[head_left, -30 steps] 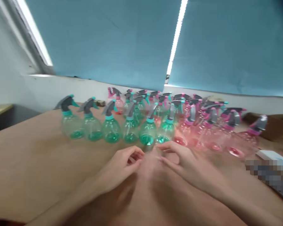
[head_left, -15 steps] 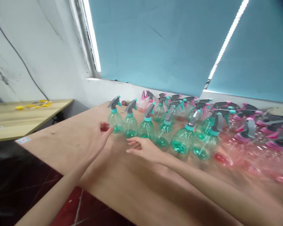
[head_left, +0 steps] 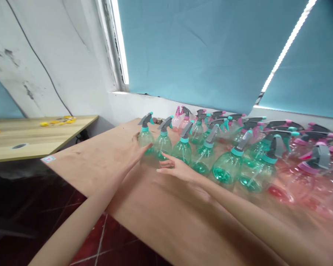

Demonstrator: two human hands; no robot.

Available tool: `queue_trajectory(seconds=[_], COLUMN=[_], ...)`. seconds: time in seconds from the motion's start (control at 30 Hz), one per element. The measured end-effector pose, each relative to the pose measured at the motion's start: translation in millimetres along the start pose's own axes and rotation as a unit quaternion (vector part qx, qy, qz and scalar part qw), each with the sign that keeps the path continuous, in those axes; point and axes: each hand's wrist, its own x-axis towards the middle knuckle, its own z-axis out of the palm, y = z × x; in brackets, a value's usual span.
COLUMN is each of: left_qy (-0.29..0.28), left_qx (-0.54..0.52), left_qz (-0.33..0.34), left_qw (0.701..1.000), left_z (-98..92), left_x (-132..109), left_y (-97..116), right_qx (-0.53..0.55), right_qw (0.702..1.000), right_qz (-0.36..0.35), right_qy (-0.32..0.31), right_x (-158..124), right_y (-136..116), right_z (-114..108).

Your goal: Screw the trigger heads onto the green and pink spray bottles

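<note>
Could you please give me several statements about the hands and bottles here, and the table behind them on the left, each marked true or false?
1. The left hand is at the leftmost green bottle, thumb in front of it. True.
2. The leftmost green bottle is topped with pink only. False: it has a turquoise collar.
3. The right hand is nearer the front-row green bottles than the front-row pink bottles. True.
4. The front-row green bottles lie on their sides. False: they stand upright.
5. Yellow pieces lie on the lighter table. True.
6. The right hand holds a yellow piece. False: it holds nothing visible.
</note>
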Motion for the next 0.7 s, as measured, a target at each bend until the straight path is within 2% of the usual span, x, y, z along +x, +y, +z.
queue_trajectory(seconds=[0.23,0.4,0.53,0.7], left_qy=[0.038,0.029,0.001,-0.052], left_qx=[0.049,0.060,0.063,0.044], left_qz=[0.010,-0.002,-0.008,0.010], left_qw=[0.998,0.998,0.998,0.998], left_z=[-0.7,-14.0,-33.7,-46.8], left_x=[3,-9,-33,-82], left_y=[-6,-3,6,27], right_qx=[-0.007,-0.019,-0.036,-0.062], right_qw=[1.000,1.000,0.999,0.998], right_qz=[-0.002,-0.013,-0.027,-0.032], right_qy=[0.006,0.006,0.003,0.009], right_x=[1,-7,-24,-54], right_y=[4,-1,-7,-12], right_z=[1,2,2,4])
